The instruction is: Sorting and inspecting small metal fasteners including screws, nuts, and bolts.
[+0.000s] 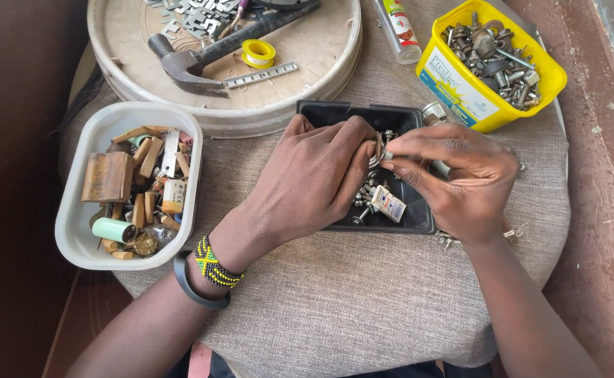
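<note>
Both forearms enter from the bottom edge, elbows cut off; the left wrist carries a black band and a beaded bracelet [215,267] in green, yellow and black. Left hand [312,178] lies over the black tray [321,112] at frame centre, fingers curled, hiding most of what is in there; the right hand [461,175] covers the tray's right side. Between the two hands sits a small metal part [378,150], curved, greyish, hard to make out, pinched by the left fingertips and met by the right thumb and forefinger, both hands narrowly closed on it. Its shape can't be told for sure, too small and half hidden. Below it in the tray: loose screws [363,199] and a little white labelled block [389,203]. Tray rests on a grey cloth-covered seat [349,294]. Left of frame, a white tub [76,238] with wooden bits, a green cylinder and odd scraps. Upper left, a round shallow pan [335,63] cut off by the top edge, holding a hammer [202,59], a yellow tape roll [259,52] and a perforated metal strip. Upper right, a yellow tub [461,91] full of bolts and nuts; beside it a clear tube, its top cut off.
</note>
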